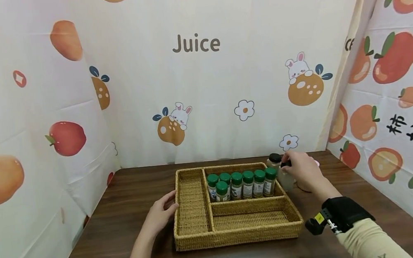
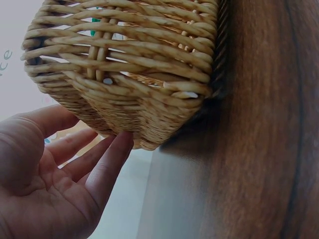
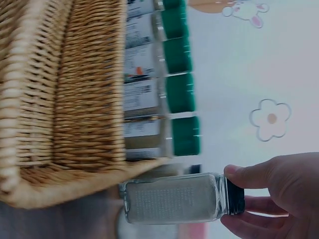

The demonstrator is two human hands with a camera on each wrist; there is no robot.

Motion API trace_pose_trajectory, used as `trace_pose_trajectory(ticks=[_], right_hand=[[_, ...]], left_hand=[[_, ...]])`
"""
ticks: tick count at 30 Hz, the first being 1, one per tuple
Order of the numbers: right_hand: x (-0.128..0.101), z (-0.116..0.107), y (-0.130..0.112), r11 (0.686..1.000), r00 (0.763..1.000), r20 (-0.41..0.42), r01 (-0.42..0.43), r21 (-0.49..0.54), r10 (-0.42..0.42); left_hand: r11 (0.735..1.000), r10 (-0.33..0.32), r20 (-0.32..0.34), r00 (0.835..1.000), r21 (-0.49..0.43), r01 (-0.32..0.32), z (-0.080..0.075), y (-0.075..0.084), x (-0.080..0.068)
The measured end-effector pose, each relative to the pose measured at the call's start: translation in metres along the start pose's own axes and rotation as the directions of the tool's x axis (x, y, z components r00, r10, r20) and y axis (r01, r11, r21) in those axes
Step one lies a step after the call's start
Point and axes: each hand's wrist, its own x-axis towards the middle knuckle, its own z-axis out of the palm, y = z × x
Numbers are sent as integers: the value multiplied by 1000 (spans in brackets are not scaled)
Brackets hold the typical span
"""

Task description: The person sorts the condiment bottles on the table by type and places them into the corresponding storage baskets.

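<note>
A small clear glass jar [image 3: 172, 198] with a black cap and pale, whitish contents is standing just outside the right rim of a woven basket [image 1: 235, 234], near its back right corner. The right hand [image 1: 302, 171] is pinching the jar at its black cap, thumb above and fingers curling below, as the right wrist view is showing plainly. From the head view the jar is mostly hiding behind the hand, so whether its base is touching the surface [image 1: 351, 231] is hard to tell. A second black-capped jar [image 1: 274, 160] is standing just behind it, beside the basket's back corner.

Inside the basket, the back compartment is holding a row of green-capped spice bottles [image 1: 248, 184], all upright and pressed close together, with one more sitting slightly in front at the left end of the row. The long left compartment and the front compartment are showing only their woven floors.

The left hand [image 1: 161, 213] is resting against the basket's left wall with fingers straight and relaxed, the fingertips [image 2: 122, 142] touching the weave low on the side and gripping nothing.

The basket is sitting on a dark wood surface, with fruit-printed cloth hanging behind and at both sides.
</note>
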Motion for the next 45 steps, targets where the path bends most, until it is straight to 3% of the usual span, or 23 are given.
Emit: trace_pose_trajectory(ticks=[9,21,33,45], right_hand=[[29,-31,-24,1000,1000,4,27,13,-27],[61,-47,-67,999,999,-7,45,19,-45],[83,-17,-110,993,995,0,96,72,-96],[96,20,-156,979,981,114,139,151,-157]], left_hand=[[999,-1,-19,1000,40,1,-16,-2,3],[1000,-4,-24,1000,1,4,-17,-2,5],[999,5,-33,999,-36,-7,-5,-4,5],[996,21,-22,1000,-88,-23,6,-4,-2]])
